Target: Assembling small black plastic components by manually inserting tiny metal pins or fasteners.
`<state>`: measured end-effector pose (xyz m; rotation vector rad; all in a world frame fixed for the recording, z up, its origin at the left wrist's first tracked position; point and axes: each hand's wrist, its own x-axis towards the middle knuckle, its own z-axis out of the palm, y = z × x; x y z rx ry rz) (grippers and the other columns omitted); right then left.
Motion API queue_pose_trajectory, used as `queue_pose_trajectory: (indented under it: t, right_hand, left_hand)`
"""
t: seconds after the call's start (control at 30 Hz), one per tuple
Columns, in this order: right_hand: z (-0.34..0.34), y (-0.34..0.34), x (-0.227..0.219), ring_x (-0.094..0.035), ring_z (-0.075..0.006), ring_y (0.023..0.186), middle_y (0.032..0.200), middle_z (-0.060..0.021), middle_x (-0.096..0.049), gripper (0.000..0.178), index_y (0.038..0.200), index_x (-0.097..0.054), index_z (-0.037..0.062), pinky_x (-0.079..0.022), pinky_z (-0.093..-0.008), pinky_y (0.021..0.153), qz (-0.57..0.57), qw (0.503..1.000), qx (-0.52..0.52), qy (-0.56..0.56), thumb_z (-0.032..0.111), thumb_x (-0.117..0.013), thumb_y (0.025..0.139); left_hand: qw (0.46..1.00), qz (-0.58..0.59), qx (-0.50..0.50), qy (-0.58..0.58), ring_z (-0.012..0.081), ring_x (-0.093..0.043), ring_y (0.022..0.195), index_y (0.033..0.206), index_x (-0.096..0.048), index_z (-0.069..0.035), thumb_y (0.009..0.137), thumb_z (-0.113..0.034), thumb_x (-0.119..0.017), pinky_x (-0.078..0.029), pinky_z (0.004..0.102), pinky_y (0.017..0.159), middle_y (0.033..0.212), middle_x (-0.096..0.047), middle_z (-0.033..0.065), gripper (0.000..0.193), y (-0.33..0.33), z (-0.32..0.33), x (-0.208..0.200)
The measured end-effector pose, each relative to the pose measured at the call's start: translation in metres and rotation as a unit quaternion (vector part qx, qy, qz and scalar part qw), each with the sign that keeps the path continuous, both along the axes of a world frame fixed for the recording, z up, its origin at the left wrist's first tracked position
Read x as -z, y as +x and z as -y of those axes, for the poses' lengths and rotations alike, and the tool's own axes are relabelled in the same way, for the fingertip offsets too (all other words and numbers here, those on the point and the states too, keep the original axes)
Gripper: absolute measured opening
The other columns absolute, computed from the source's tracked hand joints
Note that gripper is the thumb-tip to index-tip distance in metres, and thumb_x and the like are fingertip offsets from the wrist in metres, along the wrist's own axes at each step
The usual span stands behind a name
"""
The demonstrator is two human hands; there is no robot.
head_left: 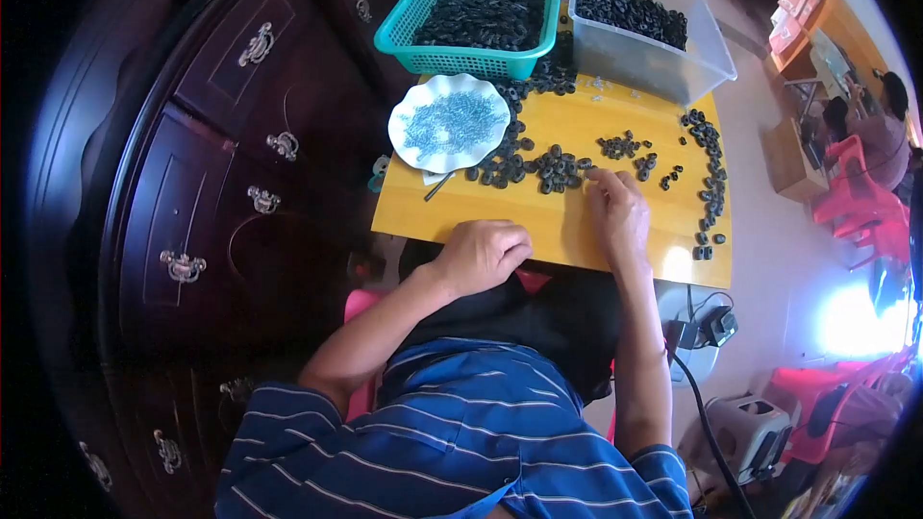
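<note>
My left hand (486, 255) rests at the near edge of the yellow table (413, 202), its fingers curled together; whatever they hold is hidden. Farther right, my right hand (620, 216) reaches over the tabletop with thumb and fingers pinched. Its fingertips meet the right end of a pile of small black oval parts (556, 171), and I cannot make out what is between them. Beyond that hand lies a cluster of smaller black pieces (620, 146). A white scalloped plate (404, 139) of tiny clear bluish pieces stands at left, with a thin dark stick (439, 186) beside it.
At the back stand a green plastic basket (471, 65) of black parts and a clear plastic bin (654, 67), also holding black parts. More black parts (713, 173) line the right edge. Dark drawers (226, 106) rise at left. Another person (880, 139) sits far right near pink chairs.
</note>
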<state>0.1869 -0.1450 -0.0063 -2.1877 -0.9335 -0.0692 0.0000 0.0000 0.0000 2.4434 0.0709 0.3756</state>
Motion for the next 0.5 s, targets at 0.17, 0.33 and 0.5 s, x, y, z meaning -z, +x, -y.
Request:
queue_pose_trajectory:
  t: [0.17, 0.33, 0.5]
  right_hand:
    - [-0.004, -0.008, 0.003, -0.066, -0.0346, 0.085, 0.094, -0.0125, -0.064, 0.015, 0.102, -0.071, 0.0131, -0.053, -0.0447, 0.074, 0.057, 0.998, -0.006, -0.017, 0.016, -0.063, 0.09]
    - [-0.01, 0.002, 0.012, -0.066, -0.0351, 0.085, 0.095, -0.0118, -0.064, 0.013, 0.1, -0.071, 0.0148, -0.053, -0.0453, 0.073, 0.117, 0.992, -0.021, -0.042, 0.02, -0.064, 0.09]
    - [-0.015, 0.005, 0.018, -0.066, -0.0359, 0.085, 0.095, -0.0131, -0.064, 0.011, 0.095, -0.069, 0.0123, -0.053, -0.0459, 0.073, 0.141, 0.988, -0.016, -0.055, 0.022, -0.063, 0.091]
  left_hand:
    - [0.999, 0.045, -0.02, 0.009, 0.031, -0.069, 0.076, 0.081, -0.069, -0.003, 0.089, -0.014, -0.066, -0.054, 0.04, 0.067, 0.08, -0.069, 0.0135, 0.013, -0.018, 0.007, 0.007]
    - [0.997, 0.063, -0.037, 0.017, 0.0296, -0.069, 0.076, 0.081, -0.068, -0.003, 0.089, -0.013, -0.065, -0.054, 0.039, 0.067, 0.079, -0.069, 0.0128, 0.013, -0.02, 0.009, 0.011]
    - [0.995, 0.088, -0.055, 0.005, 0.0299, -0.069, 0.075, 0.081, -0.066, -0.003, 0.09, -0.014, -0.065, -0.053, 0.0389, 0.066, 0.079, -0.069, 0.0132, 0.015, -0.021, 0.013, 0.016]
